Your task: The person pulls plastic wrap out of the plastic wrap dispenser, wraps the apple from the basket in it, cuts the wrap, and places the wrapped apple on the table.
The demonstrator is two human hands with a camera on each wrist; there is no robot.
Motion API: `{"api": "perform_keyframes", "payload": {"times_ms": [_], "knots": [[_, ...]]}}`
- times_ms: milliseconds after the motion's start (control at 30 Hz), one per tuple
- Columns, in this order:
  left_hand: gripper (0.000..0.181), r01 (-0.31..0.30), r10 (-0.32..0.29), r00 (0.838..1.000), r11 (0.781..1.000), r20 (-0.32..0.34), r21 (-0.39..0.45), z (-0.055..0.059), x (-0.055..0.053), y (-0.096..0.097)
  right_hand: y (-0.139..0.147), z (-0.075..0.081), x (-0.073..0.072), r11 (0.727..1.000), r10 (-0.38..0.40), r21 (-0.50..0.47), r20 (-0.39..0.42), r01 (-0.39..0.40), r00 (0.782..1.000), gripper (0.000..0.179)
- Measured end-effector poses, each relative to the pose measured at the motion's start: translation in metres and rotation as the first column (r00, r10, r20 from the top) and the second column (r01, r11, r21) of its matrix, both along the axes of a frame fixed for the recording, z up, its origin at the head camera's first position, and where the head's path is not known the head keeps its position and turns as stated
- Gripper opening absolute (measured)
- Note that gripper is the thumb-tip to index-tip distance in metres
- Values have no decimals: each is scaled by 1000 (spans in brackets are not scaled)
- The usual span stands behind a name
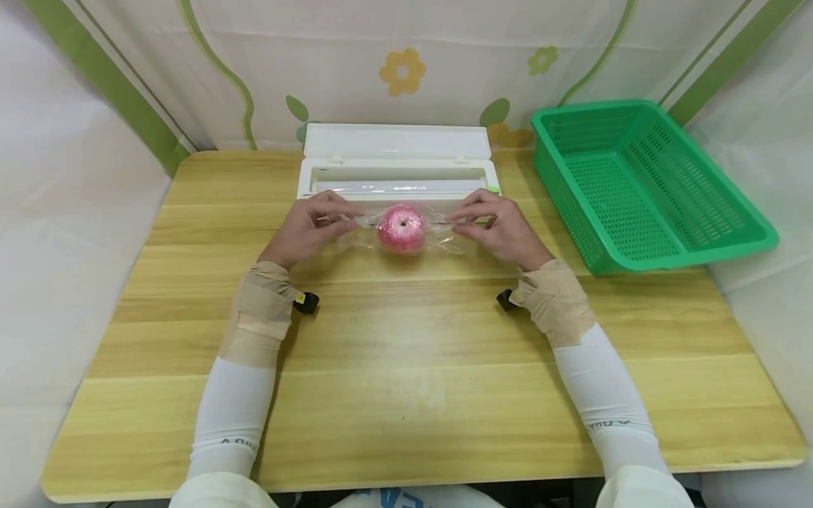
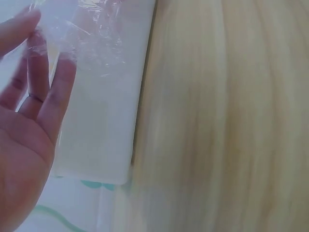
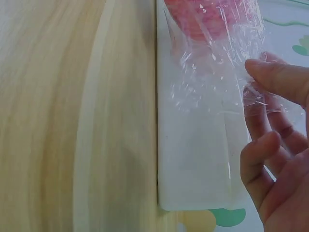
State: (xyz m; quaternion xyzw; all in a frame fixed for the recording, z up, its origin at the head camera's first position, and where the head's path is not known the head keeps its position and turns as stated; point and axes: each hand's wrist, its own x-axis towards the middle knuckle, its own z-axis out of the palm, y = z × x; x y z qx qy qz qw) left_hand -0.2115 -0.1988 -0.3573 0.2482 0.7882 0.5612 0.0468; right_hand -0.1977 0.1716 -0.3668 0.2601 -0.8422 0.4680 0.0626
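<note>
A round pink apple-like fruit (image 1: 401, 230) with a pale middle and a dark spot is wrapped in clear cling film (image 1: 444, 238). On one side my left hand (image 1: 312, 224) pinches the film's end between thumb and fingers. At the opposite end my right hand (image 1: 498, 224) pinches the film the same way. Right behind the fruit is a white cling film dispenser (image 1: 396, 197) with its lid (image 1: 396, 142) raised and a film roll (image 1: 406, 186) inside. In the right wrist view the fruit (image 3: 200, 21) shows only partly, under shiny creased film (image 3: 193, 72).
A green plastic basket (image 1: 610, 254) with slotted walls stands at the table's back right. The wooden table (image 1: 406, 395) has light planks. Behind it hangs a white curtain (image 1: 330, 63) with flowers and green bands.
</note>
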Motion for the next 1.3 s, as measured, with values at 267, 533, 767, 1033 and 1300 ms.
{"api": "perform_keyframes", "payload": {"times_ms": [267, 533, 767, 1033, 1300], "knots": [[22, -68, 67, 997, 996, -23, -58, -2, -1, 2, -3, 2, 0, 999, -15, -27, 120, 18, 993, 33], [19, -91, 91, 994, 996, 54, -4, -2, -1, 6, -2, -2, -2, 999, -41, -13, 40, 42, 998, 14], [7, -11, 10, 1000, 998, -25, -56, -5, -2, 2, 1, -7, -4, 1000, 12, -17, 46, -11, 999, 14], [12, 47, -53, 998, 991, -40, -129, -5, -4, -4, 3, -10, -6, 998, 67, -13, -22, -67, 998, 17], [21, 115, -115, 993, 981, 10, -154, -2, 0, -9, 3, -14, -8, 991, 132, 31, -87, -130, 987, 22]]}}
